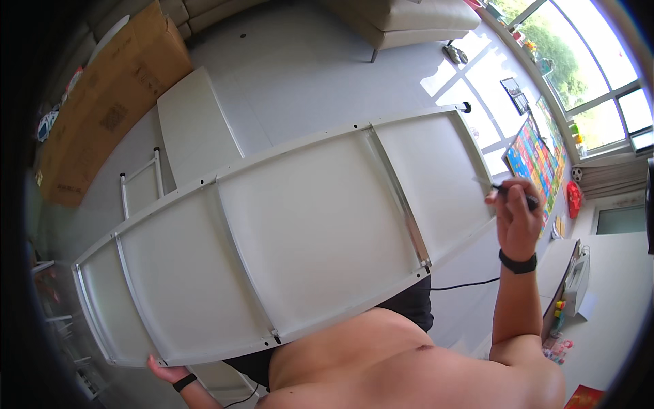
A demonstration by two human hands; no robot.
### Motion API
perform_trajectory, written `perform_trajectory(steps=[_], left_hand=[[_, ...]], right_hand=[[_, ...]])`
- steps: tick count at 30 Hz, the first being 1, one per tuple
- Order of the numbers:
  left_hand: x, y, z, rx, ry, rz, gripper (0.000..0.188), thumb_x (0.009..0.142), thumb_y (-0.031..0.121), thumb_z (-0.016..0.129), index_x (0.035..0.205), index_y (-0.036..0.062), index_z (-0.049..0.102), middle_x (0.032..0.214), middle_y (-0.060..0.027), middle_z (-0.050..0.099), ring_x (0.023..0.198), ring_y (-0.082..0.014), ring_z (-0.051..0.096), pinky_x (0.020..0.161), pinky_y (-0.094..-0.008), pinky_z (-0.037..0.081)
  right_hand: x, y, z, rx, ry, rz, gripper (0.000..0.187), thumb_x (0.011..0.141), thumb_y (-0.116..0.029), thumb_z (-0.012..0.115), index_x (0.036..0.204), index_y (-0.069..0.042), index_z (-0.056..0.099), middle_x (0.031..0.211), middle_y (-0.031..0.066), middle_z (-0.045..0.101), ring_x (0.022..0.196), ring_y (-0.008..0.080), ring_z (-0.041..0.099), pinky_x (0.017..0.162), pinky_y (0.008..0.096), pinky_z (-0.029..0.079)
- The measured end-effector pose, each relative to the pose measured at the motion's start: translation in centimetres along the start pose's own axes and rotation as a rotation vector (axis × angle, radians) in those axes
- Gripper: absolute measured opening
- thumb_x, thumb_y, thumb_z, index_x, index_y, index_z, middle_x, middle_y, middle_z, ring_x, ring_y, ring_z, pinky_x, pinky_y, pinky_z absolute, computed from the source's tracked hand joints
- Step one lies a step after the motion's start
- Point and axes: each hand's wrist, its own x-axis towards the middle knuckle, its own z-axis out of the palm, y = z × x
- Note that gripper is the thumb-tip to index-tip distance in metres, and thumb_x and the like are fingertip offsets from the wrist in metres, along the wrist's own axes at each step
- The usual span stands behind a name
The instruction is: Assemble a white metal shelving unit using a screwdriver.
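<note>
A long white panel in a metal frame, with several crossbars, lies across in front of my body with its underside showing. One crossbar near the right end looks shinier than the others. My left hand grips the frame's near edge at the lower left, its fingers partly hidden beneath. Above the right end, my right hand is raised and closed around a screwdriver with a dark handle; its thin shaft points left, apart from the frame. Small dark holes dot the frame's long sides.
At the far left stands a large cardboard box. Beyond the panel, another white board and a small white frame lie on the grey floor. A sofa is at the back, a colourful mat right. A black cable trails nearby.
</note>
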Motion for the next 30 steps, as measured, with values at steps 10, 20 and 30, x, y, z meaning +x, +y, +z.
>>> perform_trajectory(steps=[10,20,30], left_hand=[[0.4,0.3,-0.9,0.006,-0.078,0.031,0.036,0.096,0.036,0.052,0.11,0.0034,0.059,0.115,-0.0119,0.061,0.111,-0.0305,0.06,0.095,-0.0474,0.049],[0.4,-2.2,-1.0,-0.065,-0.034,0.012,0.036,0.096,0.036,0.052,0.113,0.0045,0.059,0.116,-0.0108,0.062,0.112,-0.0296,0.06,0.096,-0.0473,0.049],[1.5,-1.9,-1.6,-0.125,-0.177,-0.07,0.043,0.096,0.036,0.051,0.121,0.0025,0.057,0.122,-0.012,0.062,0.115,-0.0322,0.06,0.098,-0.049,0.049]], right_hand=[[7.5,-12.2,4.3,0.259,-0.546,-0.177,0.043,0.111,-0.035,0.04,0.128,-0.002,0.062,0.074,-0.0032,0.04,0.061,0.0083,0.036,0.074,0.0335,0.037],[17.3,-25.0,-2.3,-0.302,-0.396,-0.345,0.036,0.105,-0.024,0.052,0.13,0.001,0.059,0.099,0.0073,0.063,0.082,0.017,0.065,0.103,0.0425,0.048],[14.4,3.0,11.4,-0.65,-0.592,0.076,0.013,0.089,-0.012,0.074,0.094,-0.001,0.07,0.082,0.0015,0.068,0.077,0.0075,0.062,0.071,0.024,0.05]])
